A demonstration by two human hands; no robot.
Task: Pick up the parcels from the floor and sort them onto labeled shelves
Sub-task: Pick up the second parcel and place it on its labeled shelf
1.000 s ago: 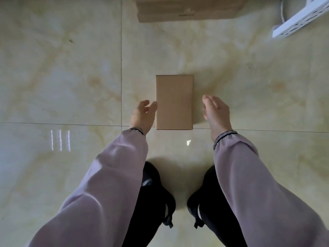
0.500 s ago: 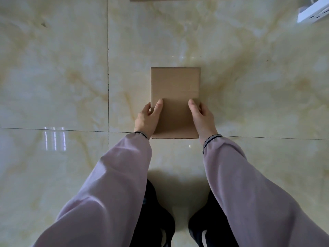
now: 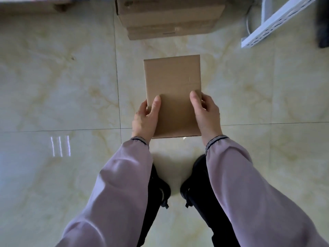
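A flat brown cardboard parcel [image 3: 173,90] is held lengthwise in front of me above the marble floor. My left hand [image 3: 145,118] grips its near left edge, thumb on top. My right hand [image 3: 206,113] grips its near right edge the same way. The fingers under the parcel are hidden. Both sleeves are pale mauve.
Larger stacked cardboard boxes [image 3: 169,16] lie on the floor straight ahead. A white perforated shelf rail [image 3: 274,24] slants in at the top right, with a dark object [image 3: 323,24] beside it. My dark shoes [image 3: 160,191] stand below the parcel on glossy floor tiles [image 3: 58,82].
Both hands went from open beside the parcel to closed on its sides, and the parcel now appears larger and nearer. The view has tilted up, showing the boxes ahead.
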